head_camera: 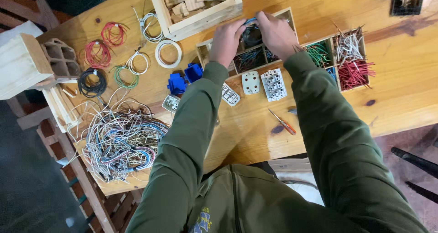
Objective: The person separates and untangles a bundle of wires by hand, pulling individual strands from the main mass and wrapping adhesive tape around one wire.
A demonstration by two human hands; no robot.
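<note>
Here we pinch a black wire coil (251, 34) with our left hand (226, 40) and right hand (275, 32), over the wooden tray (292, 18); white sockets (273, 84) lie just below it.

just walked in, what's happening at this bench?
A person in a green jacket has both hands over a wooden compartment tray of sorted wire pieces. The left hand and right hand meet above a dark coil of wire, with something blue between the fingers; the grip itself is hard to make out. White socket parts and a small screwdriver lie nearer the body, and a big tangle of wires sits to the left.
</note>
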